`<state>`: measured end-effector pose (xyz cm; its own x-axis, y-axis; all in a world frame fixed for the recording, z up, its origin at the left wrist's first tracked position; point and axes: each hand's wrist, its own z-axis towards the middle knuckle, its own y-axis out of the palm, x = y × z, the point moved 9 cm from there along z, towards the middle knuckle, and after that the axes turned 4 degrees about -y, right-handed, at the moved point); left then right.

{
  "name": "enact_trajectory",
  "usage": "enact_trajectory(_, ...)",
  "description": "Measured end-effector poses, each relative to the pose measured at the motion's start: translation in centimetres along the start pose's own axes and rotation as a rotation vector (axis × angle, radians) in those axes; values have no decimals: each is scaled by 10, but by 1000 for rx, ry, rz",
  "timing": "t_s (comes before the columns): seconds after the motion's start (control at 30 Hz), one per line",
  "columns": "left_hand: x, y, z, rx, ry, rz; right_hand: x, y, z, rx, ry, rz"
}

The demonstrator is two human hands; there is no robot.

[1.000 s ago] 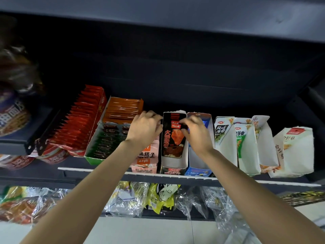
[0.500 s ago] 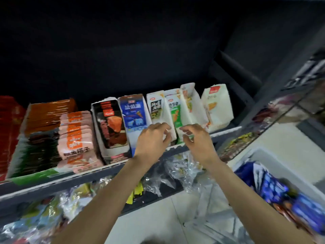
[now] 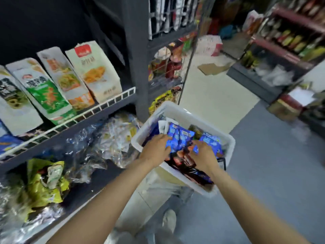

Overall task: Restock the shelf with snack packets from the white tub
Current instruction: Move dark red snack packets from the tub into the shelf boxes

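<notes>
Reaching down into the white tub (image 3: pixel 182 112), both hands are in among the packets. The left hand (image 3: pixel 155 149) has its fingers curled onto a bunch of blue packets (image 3: pixel 177 138), which stand roughly on end, long axis pointing up and away from the person. The right hand (image 3: pixel 204 155) is on the dark red packets (image 3: pixel 182 160) near more blue ones; can't tell if it's actually gripping anything, too blurry. The tub sits just right of the shelf (image 3: pixel 105 104), packed with blue and dark packets. Up on the shelf, tall white cartons (image 3: pixel 95 74) lean back in a row.
</notes>
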<state>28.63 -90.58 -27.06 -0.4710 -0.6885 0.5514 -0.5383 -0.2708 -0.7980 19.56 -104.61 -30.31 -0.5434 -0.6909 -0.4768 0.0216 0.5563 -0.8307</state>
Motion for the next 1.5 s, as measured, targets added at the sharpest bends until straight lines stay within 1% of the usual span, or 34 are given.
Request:
enact_trajectory(0.1, 23, 45, 8, -144, 53, 70, 39, 16, 1, -198, -38, -100)
enact_trajectory(0.17, 31, 69, 12, -221, 87, 142, 61, 24, 0, -289, -41, -173)
enact_trajectory(0.27, 29, 88, 16, -281, 62, 266, 75, 21, 0, -313, -57, -329)
enact_trajectory(0.3, 29, 89, 18, -277, 32, 284, 75, 18, -1, -313, -65, -381)
enact_trajectory(0.37, 30, 86, 22, -222, -45, 267, 74, 10, -1, -303, -40, -393)
enact_trajectory(0.43, 32, 82, 27, -160, -140, 161, 72, 5, -1, -288, -35, -379)
enact_trajectory(0.6, 23, 82, 39, -58, -437, -268, 68, 8, -1, -316, -47, -347)
enact_trajectory(0.7, 21, 77, 40, -33, -484, -385, 60, 10, -1, -339, -75, -356)
enact_trajectory(0.77, 22, 71, 40, -45, -448, -416, 52, 11, 0, -327, -108, -377)
enact_trajectory(0.87, 27, 77, 37, -178, -338, -407, 43, 18, 2, -299, -149, -470)
enact_trajectory(0.9, 26, 81, 35, -221, -295, -348, 42, 20, 3, -288, -157, -497)
enact_trajectory(0.93, 23, 82, 33, -246, -259, -226, 41, 21, 4, -277, -159, -510)
enact_trajectory(0.97, 18, 80, 32, -247, -228, -53, 41, 21, 5, -268, -159, -512)
enact_trajectory(1.03, 5, 73, 27, -229, -220, 304, 39, 18, 5, -261, -167, -509)
enact_trajectory(1.07, 0, 72, 24, -249, -228, 400, 38, 17, 5, -265, -174, -504)
enact_trajectory(1.1, -3, 74, 23, -287, -229, 425, 36, 15, 5, -275, -174, -495)
enact_trajectory(1.17, -3, 80, 21, -360, -215, 370, 34, 11, 4, -276, -173, -470)
enact_trajectory(1.2, -1, 80, 22, -361, -196, 349, 33, 8, 4, -252, -175, -460)
enact_trajectory(1.23, 5, 77, 23, -334, -145, 344, 31, 5, 4, -223, -174, -450)
enact_trajectory(1.33, 33, 72, 24, -239, 123, 393, 23, -6, 2, -142, -200, -408)
enact_trajectory(1.37, 39, 72, 23, -217, 188, 420, 19, -10, 2, -113, -218, -369)
enact_trajectory(1.43, 41, 74, 22, -204, 240, 472, 13, -20, 1, -57, -243, -281)
enact_trajectory(1.5, 35, 78, 23, -237, 231, 503, 11, -26, 1, -43, -250, -242)
